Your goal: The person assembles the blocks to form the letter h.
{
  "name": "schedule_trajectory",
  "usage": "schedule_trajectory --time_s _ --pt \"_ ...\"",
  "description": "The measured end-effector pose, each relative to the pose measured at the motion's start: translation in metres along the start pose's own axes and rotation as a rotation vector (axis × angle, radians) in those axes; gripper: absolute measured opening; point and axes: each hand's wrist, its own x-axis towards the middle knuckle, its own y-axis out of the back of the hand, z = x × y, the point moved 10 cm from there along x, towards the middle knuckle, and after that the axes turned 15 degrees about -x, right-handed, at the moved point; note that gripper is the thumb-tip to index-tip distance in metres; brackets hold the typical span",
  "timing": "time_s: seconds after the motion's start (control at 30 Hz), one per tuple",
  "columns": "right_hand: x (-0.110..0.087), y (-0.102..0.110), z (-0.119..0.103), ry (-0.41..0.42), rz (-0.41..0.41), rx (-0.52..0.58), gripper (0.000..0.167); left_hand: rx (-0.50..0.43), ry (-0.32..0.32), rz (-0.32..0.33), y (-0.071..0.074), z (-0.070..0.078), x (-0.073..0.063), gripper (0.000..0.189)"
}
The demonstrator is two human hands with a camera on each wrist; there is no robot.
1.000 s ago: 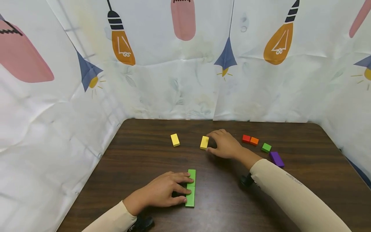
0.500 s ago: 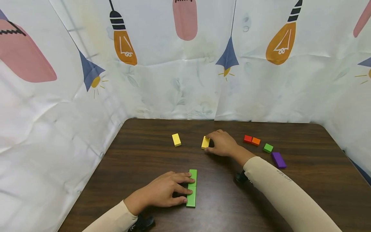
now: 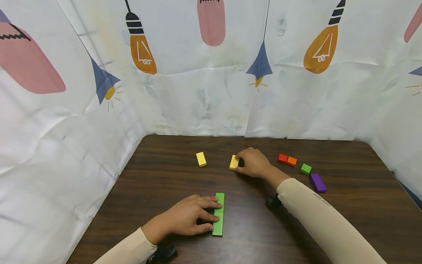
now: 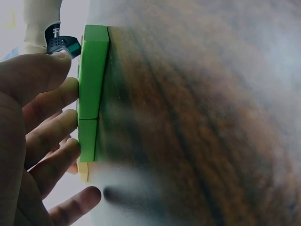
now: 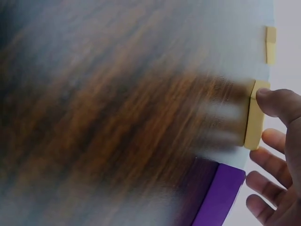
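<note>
My left hand (image 3: 186,218) lies with fingers extended over two green blocks, the fingertips resting on their tops. The far green block (image 3: 220,198) and the near green block (image 3: 218,228) stand end to end in one line on the table. Farther back, my right hand (image 3: 253,163) pinches a yellow block (image 3: 232,163) by its ends, thumb at the near end and index finger at the far end. In the right wrist view the thumb tip overlaps one end of this yellow block (image 5: 254,122), which sits at the tabletop. The other right fingers are loosely bent beside it.
A second yellow block (image 3: 201,159) lies to the left at the back of the dark wooden table (image 3: 158,176). Right of my right hand are a red block (image 3: 282,158), an orange block (image 3: 291,161), a small green block (image 3: 306,169) and a purple block (image 3: 318,183). A printed curtain (image 3: 184,102) hangs behind.
My right hand has closed in on the yellow block from its right side, and its fingers now grip it. My left hand stays on the green blocks.
</note>
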Motion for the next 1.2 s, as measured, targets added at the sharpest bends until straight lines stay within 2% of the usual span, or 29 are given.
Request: schedule_trajectory --time_s 0.47,1.2 --pt "-0.004 0.01 -0.001 0.014 0.109 0.09 0.044 0.003 -0.01 0.013 0.0 0.001 -0.001 0.03" --pt "-0.032 0.023 -0.046 0.176 0.19 0.164 0.041 0.013 -0.005 0.005 -0.001 0.0 -0.001 0.031"
